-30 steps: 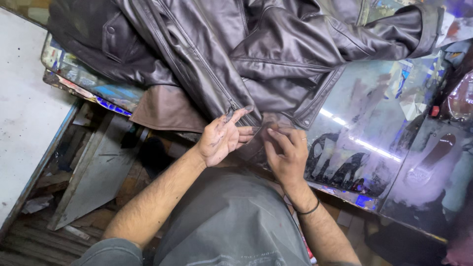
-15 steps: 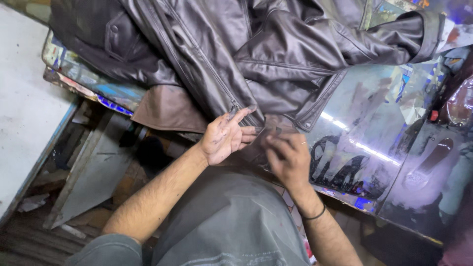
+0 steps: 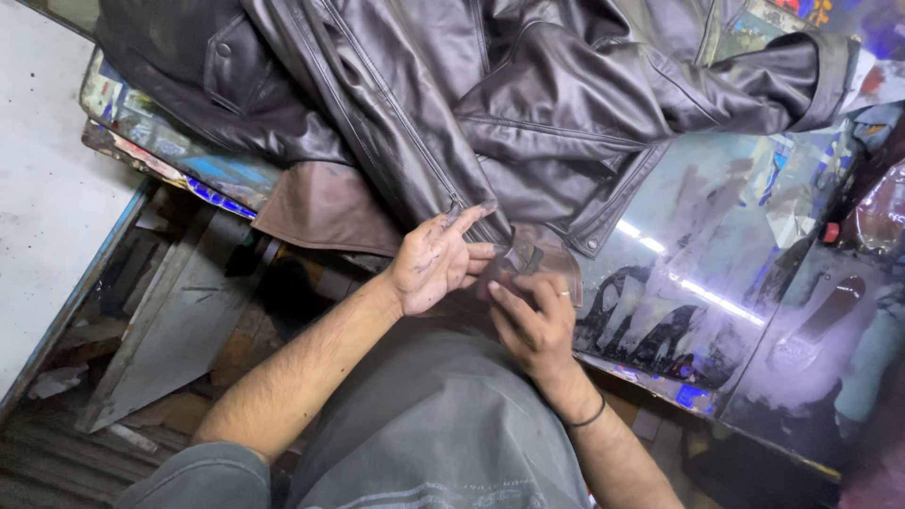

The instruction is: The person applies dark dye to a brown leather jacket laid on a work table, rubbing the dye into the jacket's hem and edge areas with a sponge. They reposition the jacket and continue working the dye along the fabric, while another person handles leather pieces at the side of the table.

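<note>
A dark brown leather jacket [image 3: 509,104] lies spread over a table with a glossy printed top [image 3: 726,273]. Its zipper runs down to the hem at the table's near edge. My left hand [image 3: 436,264], smudged dark, pinches the hem by the zipper's lower end [image 3: 462,203], fingers pointing right. My right hand [image 3: 535,319], with a ring and a thin black wrist band, grips the same hem piece [image 3: 523,256] from below. The fingertips of both hands meet on the leather. A lighter brown lining flap [image 3: 325,207] hangs off the edge left of my left hand.
A pale grey worktop [image 3: 47,207] stands at the left. Below the table edge lie grey boards [image 3: 179,320] and scraps on a cluttered floor. Dark wrapped items [image 3: 877,207] sit at the right edge. My grey-clad lap [image 3: 434,434] fills the lower middle.
Both hands stay on the jacket hem. My right hand has slid slightly down and its fingers have shifted on the leather piece. The view has drifted a little.
</note>
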